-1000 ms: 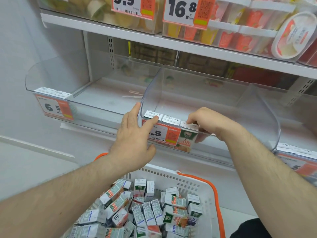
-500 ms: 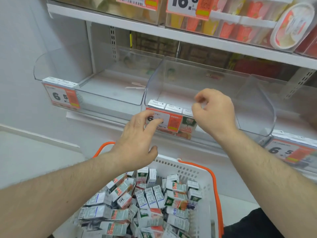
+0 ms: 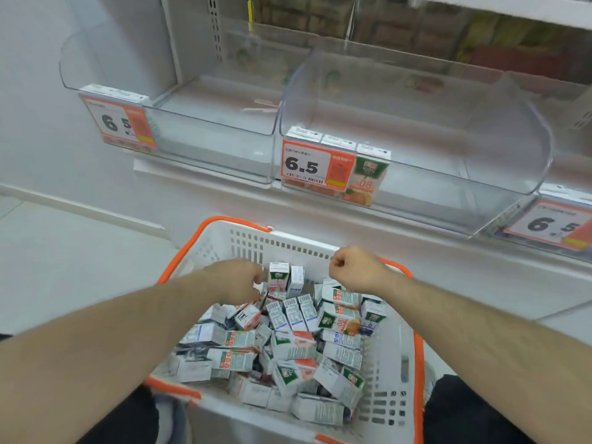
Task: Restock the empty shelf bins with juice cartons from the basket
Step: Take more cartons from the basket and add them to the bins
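While both your forearms reach down over the white basket (image 3: 395, 363) with its orange rim, your left hand (image 3: 238, 282) sits low at the far end of the carton pile, fingers bent down beside an upright juice carton (image 3: 278, 277) with a green top; the blur hides whether the fingertips actually have hold of it, so its grip cannot be told. Your right hand (image 3: 357, 270) hovers above the far right of the pile with its fingers curled into a loose fist and nothing in it. Loose juice cartons (image 3: 298, 350) lie jumbled through the basket, most on their sides, a few standing near the far wall. Above the basket, on the shelf, the clear middle bin (image 3: 448, 174) holds a short row of cartons (image 3: 371, 168) tucked into its front left corner, just behind a price tag (image 3: 309, 166) reading 6.5. Beside it, the clear left bin (image 3: 208, 129) carries its own 6.5 tag at the front left corner.
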